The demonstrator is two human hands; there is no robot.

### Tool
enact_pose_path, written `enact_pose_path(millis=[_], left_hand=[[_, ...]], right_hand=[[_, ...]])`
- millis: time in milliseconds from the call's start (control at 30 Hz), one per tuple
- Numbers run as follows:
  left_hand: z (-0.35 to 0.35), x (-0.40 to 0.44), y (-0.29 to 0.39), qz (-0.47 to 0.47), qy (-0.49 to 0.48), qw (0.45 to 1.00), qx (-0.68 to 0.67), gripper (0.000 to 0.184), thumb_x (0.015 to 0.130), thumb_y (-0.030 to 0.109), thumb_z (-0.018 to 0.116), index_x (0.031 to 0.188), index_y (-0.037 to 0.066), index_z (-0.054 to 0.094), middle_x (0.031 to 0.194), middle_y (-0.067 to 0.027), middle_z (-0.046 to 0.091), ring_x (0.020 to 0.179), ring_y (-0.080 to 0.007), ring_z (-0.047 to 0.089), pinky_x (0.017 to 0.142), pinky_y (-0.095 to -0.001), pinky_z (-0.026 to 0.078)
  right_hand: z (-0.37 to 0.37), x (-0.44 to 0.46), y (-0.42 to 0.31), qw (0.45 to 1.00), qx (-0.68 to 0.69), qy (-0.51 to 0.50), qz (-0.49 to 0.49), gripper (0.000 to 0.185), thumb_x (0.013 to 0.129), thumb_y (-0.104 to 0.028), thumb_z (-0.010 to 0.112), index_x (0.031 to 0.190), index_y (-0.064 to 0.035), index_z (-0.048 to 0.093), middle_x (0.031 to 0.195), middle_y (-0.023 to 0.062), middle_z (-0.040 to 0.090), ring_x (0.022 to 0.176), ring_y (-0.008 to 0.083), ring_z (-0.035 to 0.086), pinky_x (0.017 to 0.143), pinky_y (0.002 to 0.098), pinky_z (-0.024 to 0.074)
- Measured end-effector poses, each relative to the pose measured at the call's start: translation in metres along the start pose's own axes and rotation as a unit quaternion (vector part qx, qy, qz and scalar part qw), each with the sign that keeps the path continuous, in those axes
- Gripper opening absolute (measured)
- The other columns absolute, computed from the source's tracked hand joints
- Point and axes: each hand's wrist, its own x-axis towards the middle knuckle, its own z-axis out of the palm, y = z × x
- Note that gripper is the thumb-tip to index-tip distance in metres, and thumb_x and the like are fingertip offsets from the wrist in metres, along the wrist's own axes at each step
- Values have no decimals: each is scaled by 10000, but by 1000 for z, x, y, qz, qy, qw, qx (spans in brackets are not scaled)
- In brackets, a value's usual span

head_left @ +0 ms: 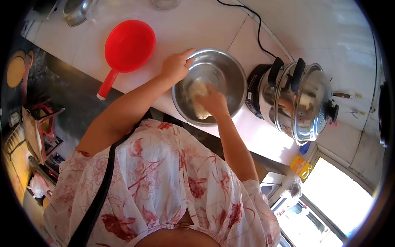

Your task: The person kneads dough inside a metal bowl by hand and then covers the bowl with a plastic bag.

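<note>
A steel mixing bowl (pixel 236 74) sits on the counter in front of me. My left hand (pixel 177 66) is closed on its left rim, with the thumb along the top edge. Inside the bowl, a pale lump of dough (pixel 200 110) lies on the bottom, long and uneven in shape. My right hand (pixel 212 101) reaches down into the bowl and grips the dough, its fingers curled against it, slightly blurred and partly hidden.
Left of the bowl lies a red plastic ladle (pixel 129 47), its handle pointing towards me. Close on the right stands a steel electric steamer (pixel 288 99) with a lid and black cord (pixel 259 24). A metal bowl (pixel 76 11) is at the far left; a yellow package (pixel 300 166) is near the window.
</note>
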Motion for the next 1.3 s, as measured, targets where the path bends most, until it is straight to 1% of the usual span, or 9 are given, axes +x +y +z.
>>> enact_pose_path(millis=[33, 200, 333, 533, 600, 867, 1033, 1167, 1300], left_hand=[[-1, -1, 0, 0, 0, 1000, 4, 342, 876, 224, 592, 1207, 138, 583, 817, -181, 654, 759, -360, 624, 672, -443, 483], [7, -2, -6, 54, 16, 998, 17, 344, 889, 223, 559, 1227, 157, 558, 767, -161, 650, 734, -348, 628, 646, -455, 483], [3, -4, -1, 37, -1, 999, 22, 340, 887, 201, 570, 1216, 117, 562, 809, -187, 649, 746, -380, 618, 652, -458, 473], [9, -5, -3, 13, 34, 999, 32, 338, 894, 216, 567, 1217, 116, 560, 846, -192, 656, 769, -383, 621, 666, -453, 480], [11, -5, -5, 8, 40, 998, 43, 339, 891, 219, 573, 1214, 118, 561, 856, -193, 657, 777, -384, 622, 667, -450, 483], [10, -4, -4, 30, 53, 997, 45, 327, 895, 235, 554, 1213, 162, 570, 791, -165, 652, 739, -366, 616, 647, -458, 477], [9, -5, -9, 25, 60, 998, -9, 331, 904, 217, 564, 1219, 115, 563, 865, -187, 662, 782, -362, 636, 684, -418, 492], [8, -7, -4, -13, 58, 998, 17, 332, 901, 254, 555, 1219, 157, 567, 886, -169, 662, 828, -352, 624, 709, -434, 484], [8, -6, -1, -46, 50, 997, 31, 334, 895, 257, 560, 1216, 165, 570, 880, -163, 662, 847, -342, 621, 713, -439, 483]], right_hand=[[-9, -6, -1, 993, 36, 43, 101, 740, 685, -410, 650, 1324, -86, 467, 1088, 221, 636, 1002, 379, 615, 893, 415, 478], [2, 22, 40, 936, 108, 274, 191, 683, 720, -407, 619, 1306, -87, 478, 1128, 213, 621, 1051, 367, 590, 886, 424, 472], [-12, 52, 5, 949, 103, 247, 166, 667, 720, -380, 634, 1307, -101, 483, 1106, 190, 635, 1031, 358, 602, 883, 424, 471], [3, 33, -22, 998, -23, 57, -29, 683, 712, -351, 669, 1333, -132, 487, 1265, 165, 550, 1149, 318, 540, 940, 419, 448], [-5, 20, -5, 985, -71, -106, -119, 590, 752, -325, 616, 1319, -211, 502, 1295, 119, 533, 1180, 278, 525, 972, 397, 431], [-36, 48, 24, 979, 36, 52, -192, 622, 694, -192, 674, 1294, -175, 511, 1273, 88, 542, 1171, 292, 513, 971, 424, 411], [-45, 87, 14, 911, -121, 105, -380, 730, 641, -66, 674, 1332, -143, 452, 1308, 130, 494, 1174, 362, 467, 985, 435, 387], [-40, 86, 40, 929, -16, 131, -346, 709, 641, -41, 654, 1314, -98, 437, 1294, 162, 477, 1171, 385, 454, 978, 436, 396], [-11, 22, 56, 955, 69, 257, -133, 693, 668, -99, 683, 1300, -77, 399, 1281, 183, 429, 1155, 387, 448, 959, 479, 383]])
